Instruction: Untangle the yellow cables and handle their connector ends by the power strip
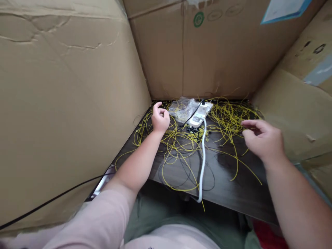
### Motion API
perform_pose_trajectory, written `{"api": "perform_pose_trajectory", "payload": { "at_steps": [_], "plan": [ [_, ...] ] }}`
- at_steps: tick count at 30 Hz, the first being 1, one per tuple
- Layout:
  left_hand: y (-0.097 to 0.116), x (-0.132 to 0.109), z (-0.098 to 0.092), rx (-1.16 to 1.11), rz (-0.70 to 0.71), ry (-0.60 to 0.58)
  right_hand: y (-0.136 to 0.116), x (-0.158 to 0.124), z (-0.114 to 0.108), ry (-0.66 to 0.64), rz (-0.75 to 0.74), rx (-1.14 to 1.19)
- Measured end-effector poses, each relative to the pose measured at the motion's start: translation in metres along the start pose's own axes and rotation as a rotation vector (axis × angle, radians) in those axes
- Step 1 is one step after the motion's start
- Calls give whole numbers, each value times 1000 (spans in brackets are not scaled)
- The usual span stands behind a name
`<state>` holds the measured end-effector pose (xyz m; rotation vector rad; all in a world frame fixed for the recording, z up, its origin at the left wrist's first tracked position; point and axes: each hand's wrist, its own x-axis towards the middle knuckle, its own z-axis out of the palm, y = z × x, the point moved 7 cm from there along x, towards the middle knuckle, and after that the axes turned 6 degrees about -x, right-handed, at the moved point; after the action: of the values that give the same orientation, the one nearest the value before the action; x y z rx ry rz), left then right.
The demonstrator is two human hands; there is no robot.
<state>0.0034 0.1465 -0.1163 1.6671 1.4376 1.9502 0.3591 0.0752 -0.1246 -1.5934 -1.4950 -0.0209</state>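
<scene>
My left hand [160, 119] is raised over the left part of the dark tabletop [223, 183]. Its fingers are loosely bent, with a gap by the thumb and nothing visible in them. Yellow wires [178, 148] loop behind and beside it. Toward the right edge, my right hand [264, 140] hovers beside a tangled heap of yellow wires [229, 119]. Thumb and forefinger are apart there, and I see nothing between them. Between the hands lies a white power strip [197, 117] with a black plug [203, 102] in it. Small black and yellow pieces [195, 132] are scattered just in front.
Cardboard walls stand at the left [70, 97], back [207, 58] and right [293, 103]. Crumpled clear plastic [183, 109] lies beside the power strip. A thick white cord [202, 162] runs over the front edge. A black cable [52, 200] crosses the lower left.
</scene>
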Motion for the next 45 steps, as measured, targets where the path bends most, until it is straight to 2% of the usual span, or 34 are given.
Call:
{"api": "perform_pose_trajectory", "payload": {
  "at_steps": [4,7,11,14,17,20,24,27,30,32,36,39,41,43,45],
  "plan": [
    [6,10,-4,-76,71,65,-2,0,-2,11,5,-19],
    [18,26,-5,-108,143,55,-4,0,-3,-7,11,-22],
    [46,38,-16,-69,202,26,-11,-1,-7,-18,-19,-6],
    [70,26,-32,-53,214,14,-15,-1,-9,-11,-50,17],
    [79,2,-51,-113,142,52,-14,-1,-8,6,-54,27],
    [75,-20,-66,-164,31,69,-10,-1,-3,12,-63,36],
    [61,-32,-75,-214,-140,41,-9,-1,2,5,-104,25],
    [61,-37,-82,-273,-228,9,-8,-1,5,0,-100,6],
    [71,-48,-87,-387,-337,-159,-8,-1,6,2,-97,13],
    [82,-60,-91,-502,-393,-352,-8,-1,6,0,-91,17],
    [109,-87,-105,-718,-397,-742,-7,-1,8,-12,-63,35],
    [116,-112,-114,-677,-400,-1090,-6,-2,9,-18,-45,57],
    [113,-125,-119,-587,-399,-1256,-5,-2,11,-18,-30,59],
    [108,-129,-124,-498,-388,-1278,-3,-1,13,-21,-12,60],
    [100,-122,-127,-359,-362,-1140,-1,-1,15,-24,2,65]
  ]
}}
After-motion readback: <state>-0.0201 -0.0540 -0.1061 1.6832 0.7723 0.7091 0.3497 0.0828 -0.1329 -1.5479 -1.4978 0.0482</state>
